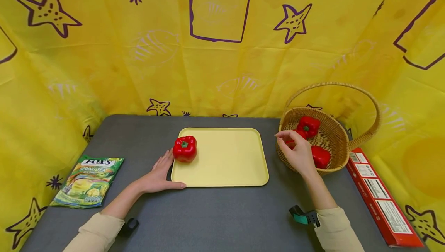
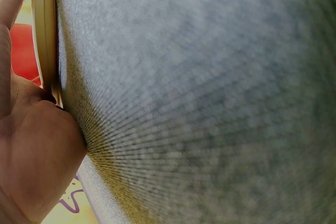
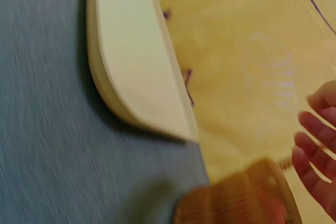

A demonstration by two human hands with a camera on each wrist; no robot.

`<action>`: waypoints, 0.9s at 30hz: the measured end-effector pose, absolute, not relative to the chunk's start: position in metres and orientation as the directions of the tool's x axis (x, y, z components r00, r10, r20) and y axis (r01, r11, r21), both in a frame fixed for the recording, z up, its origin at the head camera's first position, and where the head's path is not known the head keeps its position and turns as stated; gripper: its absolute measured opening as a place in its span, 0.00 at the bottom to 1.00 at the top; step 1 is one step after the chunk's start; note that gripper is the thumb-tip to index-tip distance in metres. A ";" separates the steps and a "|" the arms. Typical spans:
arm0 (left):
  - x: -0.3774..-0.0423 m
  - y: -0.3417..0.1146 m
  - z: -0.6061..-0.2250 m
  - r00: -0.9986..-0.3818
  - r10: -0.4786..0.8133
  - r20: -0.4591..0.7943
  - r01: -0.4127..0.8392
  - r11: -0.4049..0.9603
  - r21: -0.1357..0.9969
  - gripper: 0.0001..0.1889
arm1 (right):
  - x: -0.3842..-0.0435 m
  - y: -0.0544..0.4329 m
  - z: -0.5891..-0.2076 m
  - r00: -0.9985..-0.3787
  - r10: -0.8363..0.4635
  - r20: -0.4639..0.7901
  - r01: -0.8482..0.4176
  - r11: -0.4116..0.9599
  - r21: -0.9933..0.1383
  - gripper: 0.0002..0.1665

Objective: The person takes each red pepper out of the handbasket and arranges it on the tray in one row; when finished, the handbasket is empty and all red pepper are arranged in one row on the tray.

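Observation:
A pale yellow tray (image 1: pixel 226 159) lies on the grey table, with a red bell pepper (image 1: pixel 185 148) on its left side. My left hand (image 1: pixel 158 176) rests at the tray's left front corner, its fingers along the left edge and thumb at the front edge. In the left wrist view, that hand (image 2: pixel 37 150) is against the tray's rim (image 2: pixel 46 30). At the right, my right hand (image 1: pixel 297 151) is over the wicker basket (image 1: pixel 335 140), its fingers loosely bent and holding nothing. Several red peppers (image 1: pixel 308 125) lie inside, partly hidden by this hand.
A green candy bag (image 1: pixel 88 182) lies at the table's left. Along the right edge is a long red box (image 1: pixel 384 200), partly behind the basket. The basket's tall handle (image 1: pixel 330 85) arches above it. A yellow patterned curtain (image 1: pixel 222 70) surrounds the table's back and sides.

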State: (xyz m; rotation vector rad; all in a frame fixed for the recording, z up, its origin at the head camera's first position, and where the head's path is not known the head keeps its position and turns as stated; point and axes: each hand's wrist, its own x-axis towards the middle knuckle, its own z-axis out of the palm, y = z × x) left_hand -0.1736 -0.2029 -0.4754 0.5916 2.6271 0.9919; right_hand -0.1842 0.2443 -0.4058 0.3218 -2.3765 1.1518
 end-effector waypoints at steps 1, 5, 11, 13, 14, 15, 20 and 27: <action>-0.174 -0.203 -0.475 -0.880 0.464 -0.106 0.278 0.682 0.676 0.63 | -0.184 0.250 -0.405 -0.857 -0.007 0.515 -0.400 0.640 -0.656 0.06; -0.174 -0.203 -0.475 -0.879 0.465 -0.106 0.280 0.684 0.674 0.63 | -0.185 0.269 -0.405 -0.862 -0.032 0.506 -0.367 0.728 -0.580 0.08; -0.173 -0.203 -0.475 -0.878 0.466 -0.107 0.280 0.683 0.675 0.63 | -0.186 0.287 -0.403 -0.895 -0.104 0.433 -0.348 0.771 -0.534 0.11; -0.173 -0.203 -0.475 -0.879 0.465 -0.109 0.279 0.685 0.673 0.63 | -0.187 0.290 -0.403 -0.903 -0.123 0.412 -0.349 0.770 -0.534 0.11; -0.173 -0.204 -0.475 -0.879 0.464 -0.112 0.277 0.687 0.672 0.63 | -0.188 0.291 -0.403 -0.906 -0.130 0.404 -0.348 0.771 -0.534 0.11; -0.173 -0.204 -0.475 -0.880 0.462 -0.114 0.275 0.688 0.671 0.63 | -0.188 0.292 -0.403 -0.907 -0.137 0.398 -0.350 0.772 -0.531 0.11; -0.173 -0.203 -0.475 -0.881 0.457 -0.119 0.269 0.692 0.670 0.63 | -0.193 0.297 -0.404 -0.910 -0.181 0.372 -0.363 0.779 -0.510 0.11; -0.173 -0.202 -0.474 -0.879 0.461 -0.117 0.271 0.688 0.673 0.63 | -0.202 0.305 -0.406 -0.906 -0.247 0.343 -0.395 0.784 -0.480 0.18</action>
